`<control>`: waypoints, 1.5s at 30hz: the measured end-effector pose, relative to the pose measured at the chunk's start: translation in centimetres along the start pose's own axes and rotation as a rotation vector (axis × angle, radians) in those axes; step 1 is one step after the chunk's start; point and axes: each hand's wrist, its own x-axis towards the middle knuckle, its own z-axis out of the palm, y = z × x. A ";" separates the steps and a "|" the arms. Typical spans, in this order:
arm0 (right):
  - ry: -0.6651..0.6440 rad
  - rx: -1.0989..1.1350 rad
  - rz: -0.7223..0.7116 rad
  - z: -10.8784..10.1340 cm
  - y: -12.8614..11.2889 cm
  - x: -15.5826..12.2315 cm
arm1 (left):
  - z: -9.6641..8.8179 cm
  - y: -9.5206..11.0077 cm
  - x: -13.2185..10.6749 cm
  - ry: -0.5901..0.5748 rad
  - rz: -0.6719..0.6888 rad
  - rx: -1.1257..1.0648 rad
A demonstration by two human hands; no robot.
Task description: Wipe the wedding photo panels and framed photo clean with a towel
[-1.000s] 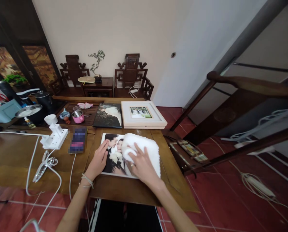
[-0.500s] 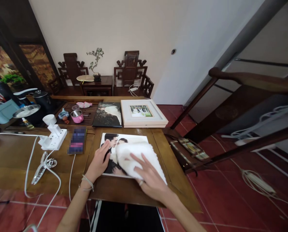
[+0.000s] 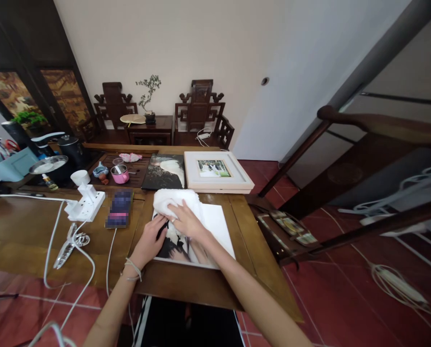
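Observation:
A photo print (image 3: 219, 229) of a couple lies flat on the wooden table near its front edge. My right hand (image 3: 187, 221) presses a white cloth (image 3: 177, 196) onto the print's upper left part, fingers over the fabric. The cloth hides the faces in the picture and reaches past the print's far edge. My left hand (image 3: 148, 246) rests on the print's left side, fingers stretched out and flat, close to the right fingertips. A bracelet circles the left wrist. Behind the print sit a dark picture panel (image 3: 156, 176) and a white framed photo (image 3: 242, 173).
Left of the print are a phone (image 3: 119, 208) on a cable, a white power strip (image 3: 90, 207) and a silvery clip (image 3: 65, 248). A pink cup (image 3: 120, 174) stands on the tea tray (image 3: 103, 190). To the right is a wooden chair (image 3: 382, 127).
My right hand has slid the white cloth left and away from me, from the print's right side to its upper left. The left hand stays on the left side. The view has shifted slightly.

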 end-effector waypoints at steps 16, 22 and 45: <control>-0.043 -0.078 -0.057 -3.5 -1.3 -17.6 | 0.2 -0.1 -0.1 0.007 0.002 -0.019; -0.057 -0.084 0.007 -4.2 0.9 -15.3 | -0.1 -0.2 -0.1 -0.018 0.004 0.013; -0.116 -0.115 -0.086 -4.0 0.2 -15.6 | 0.1 -0.2 -0.1 -0.052 -0.022 0.051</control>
